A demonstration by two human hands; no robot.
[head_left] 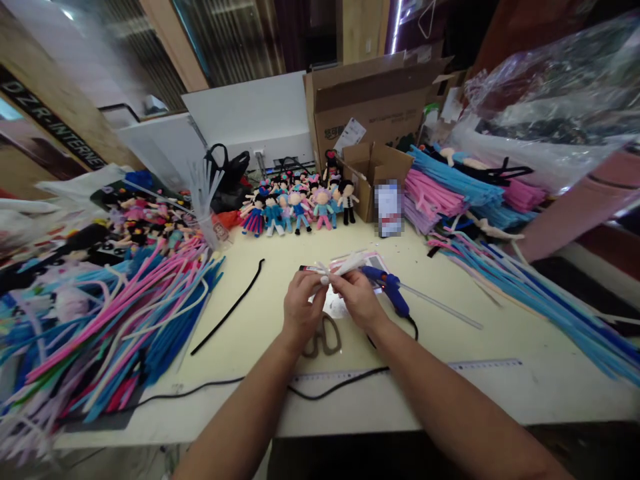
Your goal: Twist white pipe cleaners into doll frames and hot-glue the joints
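Beneath our hands spreads the broad, pale yellow tabletop [265, 313], and well beyond them stands the large, open brown cardboard box [370, 110]. Well out to the left of our hands we have a tangled heap of fuzzy pink, blue, white and black stems [95, 320]; beyond them to the right lie stacked bundles of fuzzy light-blue and pink stems [450, 177]. Straight ahead of our hands, near the box, we see a cluster of small, colourful fuzzy dolls [299, 210].

Our left hand [303, 300] and right hand [360, 300] are close together, the fingers of each pinched on one small piece. Nearer to us than the hands runs a long, pale, marked ruler [480, 365], partly under our right forearm. Just right of our right hand lies a blue plastic glue gun [395, 293]. Left of our left hand rests a single thin, black fuzzy stem [233, 307]. Grey-brown scissor handles [321, 337] show just below our hands. Between our fingertips, above the tabletop, is the small white fuzzy piece [347, 263].
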